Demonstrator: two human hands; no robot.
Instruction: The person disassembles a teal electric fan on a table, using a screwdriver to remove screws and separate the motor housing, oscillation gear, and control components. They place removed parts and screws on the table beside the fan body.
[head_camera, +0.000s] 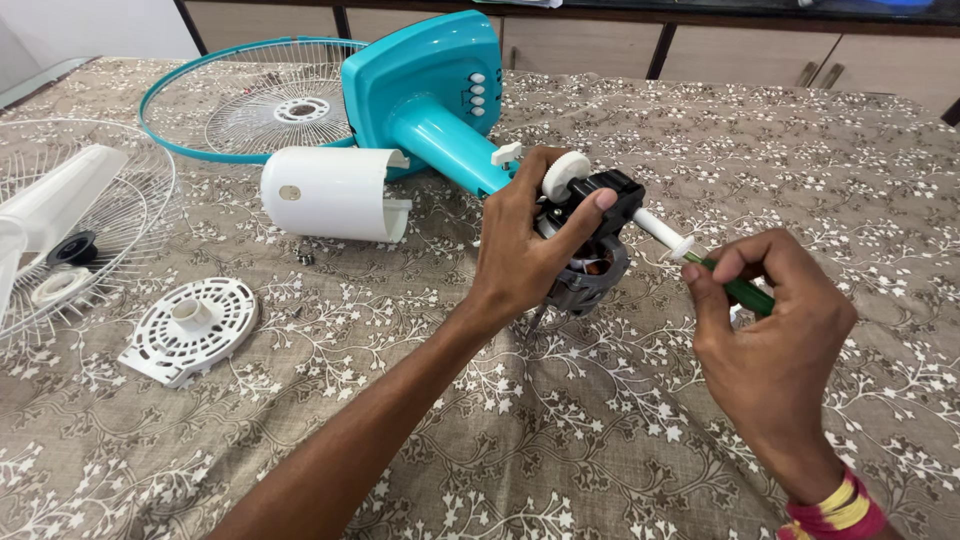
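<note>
Mid-frame, the left hand grips the bared fan motor while the right hand pinches a green screwdriver near its white shaft, apparently mid-disassembly, so the tip needs steady seating next.

A grey-brown tablecloth with a white pattern of branching flowers covered the table. The plastic fan base and stem were turquoise, with a row of white buttons. The round wire fan guard was white with a turquoise rim. The curved plastic motor cover and the round vented plate were white. The exposed fan motor was black and grey, with a white knob. The screwdriver handle was green. A red and yellow thread band circled the wrist.
</note>
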